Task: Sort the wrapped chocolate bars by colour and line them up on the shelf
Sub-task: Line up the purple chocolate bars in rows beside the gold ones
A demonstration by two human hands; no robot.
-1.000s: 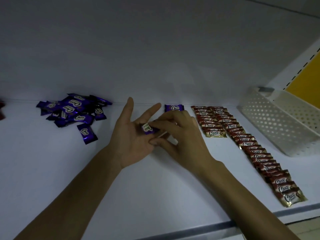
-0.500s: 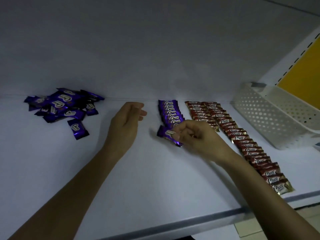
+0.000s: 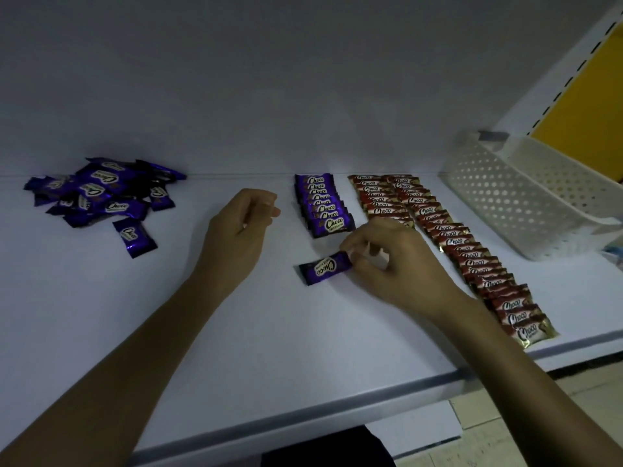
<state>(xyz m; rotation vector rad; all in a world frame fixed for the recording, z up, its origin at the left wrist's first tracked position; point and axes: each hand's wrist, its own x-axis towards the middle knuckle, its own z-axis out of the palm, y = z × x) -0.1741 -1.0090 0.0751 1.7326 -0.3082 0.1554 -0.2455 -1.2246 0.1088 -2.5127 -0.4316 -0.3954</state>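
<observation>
The view was dim and bluish. The shelf [image 3: 256, 348] was brightest near its front edge, and the back wall [image 3: 303, 79] darkened upward. Faint soft shadows lay under the left hand [image 3: 236, 237] and right hand [image 3: 394, 264]. The wide lens bent the edges. Lettering on the purple chocolate bar [image 3: 325, 271] read sharply.

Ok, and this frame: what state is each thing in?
right hand, pinching one end of the loose purple bar.
left hand, loosely curled, holding nothing.
purple row, neatly overlapped, apart from that bar.
purple pile, unsorted heap at left.
red bars, lined up in two rows.
white basket, standing at right.
</observation>
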